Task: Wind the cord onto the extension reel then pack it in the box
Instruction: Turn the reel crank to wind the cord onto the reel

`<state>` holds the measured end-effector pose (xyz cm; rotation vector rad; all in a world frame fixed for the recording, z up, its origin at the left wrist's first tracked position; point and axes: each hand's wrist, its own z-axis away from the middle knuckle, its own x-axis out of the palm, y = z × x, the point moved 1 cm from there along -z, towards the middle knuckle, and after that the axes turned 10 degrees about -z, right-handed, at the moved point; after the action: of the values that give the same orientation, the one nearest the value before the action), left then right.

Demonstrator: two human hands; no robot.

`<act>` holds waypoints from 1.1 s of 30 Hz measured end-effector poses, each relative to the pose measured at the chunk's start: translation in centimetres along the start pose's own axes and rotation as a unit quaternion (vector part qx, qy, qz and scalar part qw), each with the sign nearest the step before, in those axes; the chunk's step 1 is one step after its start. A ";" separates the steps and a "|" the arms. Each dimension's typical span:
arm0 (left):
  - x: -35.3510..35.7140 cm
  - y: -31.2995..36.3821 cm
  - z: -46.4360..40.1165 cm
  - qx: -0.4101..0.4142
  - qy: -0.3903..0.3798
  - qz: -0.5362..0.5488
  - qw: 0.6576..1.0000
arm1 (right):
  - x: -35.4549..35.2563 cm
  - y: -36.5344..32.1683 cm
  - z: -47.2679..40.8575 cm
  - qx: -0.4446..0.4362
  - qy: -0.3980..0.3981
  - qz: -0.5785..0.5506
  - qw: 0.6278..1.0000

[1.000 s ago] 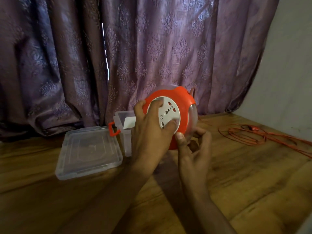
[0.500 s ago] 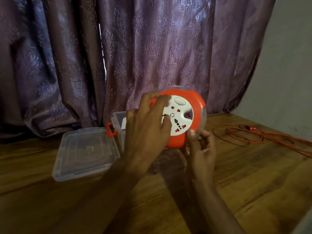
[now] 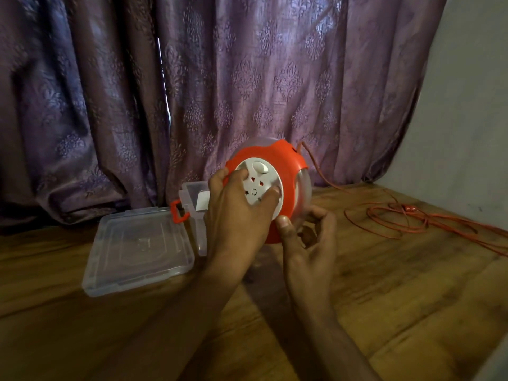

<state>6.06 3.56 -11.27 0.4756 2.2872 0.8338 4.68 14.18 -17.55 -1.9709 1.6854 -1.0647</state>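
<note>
Pressing on the white socket face (image 3: 261, 185) of the reel (image 3: 275, 188), the fingers (image 3: 270, 196) of the left hand (image 3: 236, 215) are spread and bent over the disc, probably to turn it so that the cord winds in. The right hand (image 3: 308, 237) holds the reel from below: its thumb lies against the lower orange rim and its other fingers curl behind the body, which keeps the reel upright and steady above the worktop (image 3: 384, 284) for the turning. The orange cord (image 3: 406, 218) leaves the top right of the reel, runs down to the worktop and lies there in a loose tangle, so I judge that most of it is not yet wound. The clear box (image 3: 198, 204) with an orange latch stands just left of the reel, its lid (image 3: 137, 243) lying flat beside it, ready for the packing. The left hand hides part of the box, the cord runs out of the picture on the right, and how much cord is inside the reel is hard to make out.
</note>
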 end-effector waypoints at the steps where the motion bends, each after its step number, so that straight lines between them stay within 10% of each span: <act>1: -0.2 0.0 0.0 0.019 -0.001 -0.005 1.000 | 0.0 0.1 0.0 0.000 0.005 -0.003 1.000; 9: -0.4 0.2 0.3 0.272 -0.006 -0.209 0.940 | -0.5 1.0 -1.0 0.107 0.066 -0.106 0.986; 33: -0.2 -0.2 -0.3 -0.009 -0.039 0.024 0.999 | 0.1 0.1 0.2 -0.010 0.017 0.002 1.000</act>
<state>5.99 3.14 -11.15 0.5482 2.2033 0.8451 4.77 14.03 -17.68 -1.9720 1.7222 -1.0903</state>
